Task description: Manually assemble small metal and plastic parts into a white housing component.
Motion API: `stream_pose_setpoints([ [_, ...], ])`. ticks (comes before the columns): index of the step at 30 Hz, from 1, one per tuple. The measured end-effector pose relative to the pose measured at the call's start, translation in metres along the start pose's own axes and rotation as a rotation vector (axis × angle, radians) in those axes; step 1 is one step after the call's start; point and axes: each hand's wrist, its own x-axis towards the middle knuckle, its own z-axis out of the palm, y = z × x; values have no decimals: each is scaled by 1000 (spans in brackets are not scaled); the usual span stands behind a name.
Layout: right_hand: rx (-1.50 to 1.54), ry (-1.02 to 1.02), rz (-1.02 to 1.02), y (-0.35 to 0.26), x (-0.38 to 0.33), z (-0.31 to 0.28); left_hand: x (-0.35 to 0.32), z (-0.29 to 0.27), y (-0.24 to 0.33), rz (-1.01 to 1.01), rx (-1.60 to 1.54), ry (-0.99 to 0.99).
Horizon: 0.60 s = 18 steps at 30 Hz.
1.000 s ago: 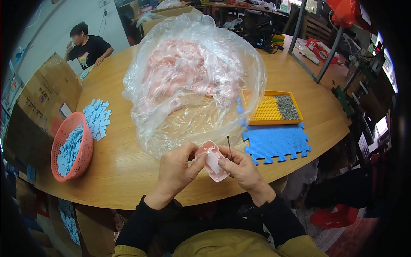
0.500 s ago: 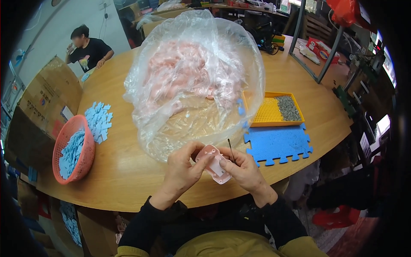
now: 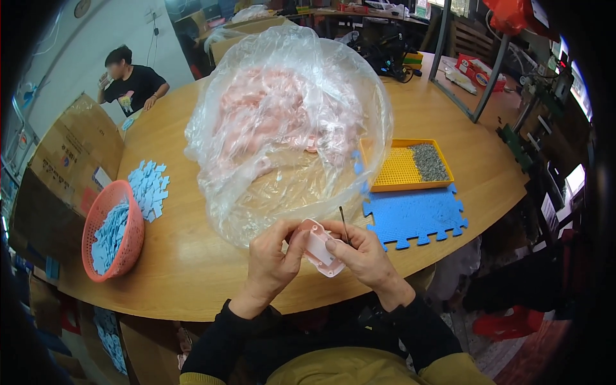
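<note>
Between my two hands, above the table's near edge, is a pale pink plastic shell (image 3: 319, 248) with small round posts inside. My left hand (image 3: 274, 258) is closed on its left side, the thumb along the rim. On the other side my right hand (image 3: 366, 256) grips it, thumb pressing the inner face. A thin dark rod-like tool (image 3: 344, 222) sticks up from the right hand's fingers; its lower part is hidden. Just beyond lies a large clear plastic bag (image 3: 256, 199) with many pink parts (image 3: 263, 115) in it.
To the right, a yellow tray (image 3: 401, 187) with small grey metal pieces (image 3: 430, 162) sits by a blue foam mat (image 3: 417, 215). At left are a pink basket (image 3: 136, 240) of light blue pieces, a loose pile (image 3: 149, 186) and a cardboard box (image 3: 67, 151). A person (image 3: 133, 83) sits far left.
My left thumb has shifted back from the shell's inner face toward its left rim. The shell stays in both hands, tilted slightly differently. The whole view has moved a little.
</note>
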Motion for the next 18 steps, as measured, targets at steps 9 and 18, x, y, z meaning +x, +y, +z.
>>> stream_pose_setpoints([
  [9, 10, 2, -7, -4, -1, -2, -2, -4, -14, -629, -947, -159],
  [18, -73, -28, -22, -1, 0, -2, -7, -1, -25, -738, -1060, -279],
])
